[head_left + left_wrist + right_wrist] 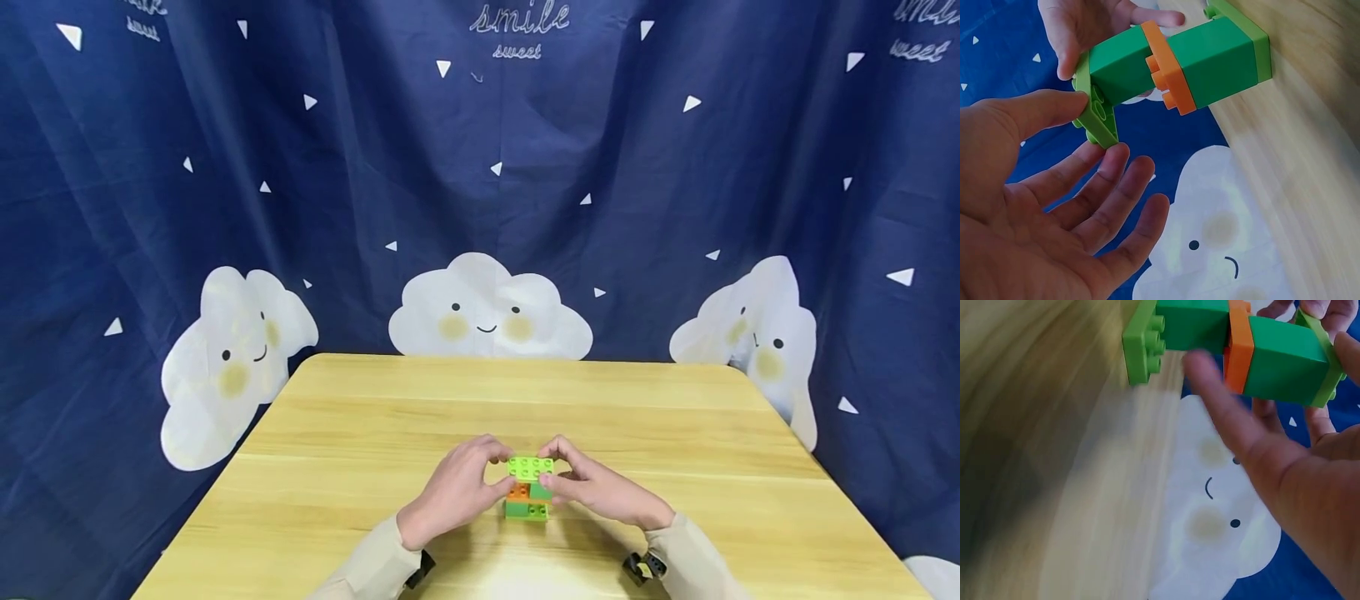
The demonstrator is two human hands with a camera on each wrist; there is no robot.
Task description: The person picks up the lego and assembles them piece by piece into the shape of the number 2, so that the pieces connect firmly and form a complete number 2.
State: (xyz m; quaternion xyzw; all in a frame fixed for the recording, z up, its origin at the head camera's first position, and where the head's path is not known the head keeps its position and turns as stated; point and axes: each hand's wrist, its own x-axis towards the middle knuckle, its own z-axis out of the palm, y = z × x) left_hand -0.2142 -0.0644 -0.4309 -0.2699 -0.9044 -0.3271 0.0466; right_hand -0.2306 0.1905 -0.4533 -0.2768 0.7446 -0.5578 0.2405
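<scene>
A stack of building blocks stands on the table. A flat light-green brick (530, 468) tops it, sticking out leftward over an upper dark-green block (1288, 359). Under that lies an orange brick (1169, 69) with several bare studs. A lower dark-green block (1219, 59) sits beneath, on a light-green base brick (1141, 347). My left hand (465, 483) pinches the left end of the top brick between thumb and fingertips, its other fingers loosely spread. At the right end, my right hand (592, 487) holds the same brick by thumb and finger; one lower finger extends beside the stack.
The wooden table (360, 425) reaches back to a dark-blue curtain (450, 150) with white clouds and triangles. Black straps (645, 567) sit at both wrists, below light sleeves.
</scene>
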